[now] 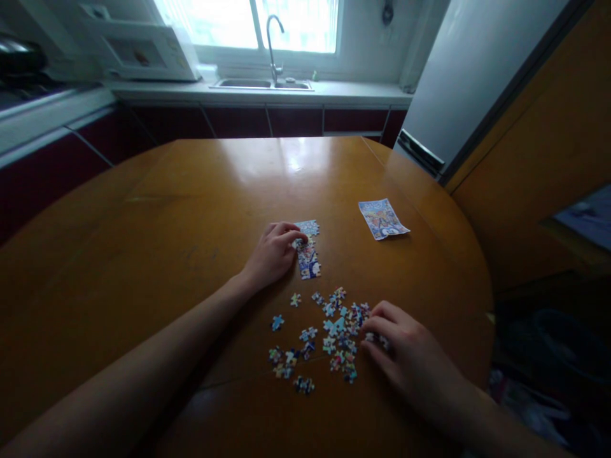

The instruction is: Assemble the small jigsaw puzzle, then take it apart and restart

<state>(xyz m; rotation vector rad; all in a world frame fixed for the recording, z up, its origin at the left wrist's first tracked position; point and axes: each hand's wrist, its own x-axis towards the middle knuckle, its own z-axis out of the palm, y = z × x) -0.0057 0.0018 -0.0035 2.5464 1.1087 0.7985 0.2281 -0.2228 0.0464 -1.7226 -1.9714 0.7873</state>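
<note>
Head view: my left hand (277, 249) lies curled on the joined puzzle strip (309, 262), eleven o'clock from the loose pieces (340, 326); my right hand (405, 343), half-curled, at their three. Whether either pinches, I cannot tell. Dragging my left could split the strip.

Kitchen, apparently domestic. Beneath a bright window (300, 25), a double-basin sink (245, 83) with a tall, arched faucet (270, 48) is set into a pale counter (353, 93); dark red cabinets (296, 121) run below. At left, a boxy white appliance (143, 54), resembling a microwave, stands on the counter; at right, a tall grey refrigerator (470, 70). A wooden table (191, 191) with a rounded edge occupies the foreground.
</note>
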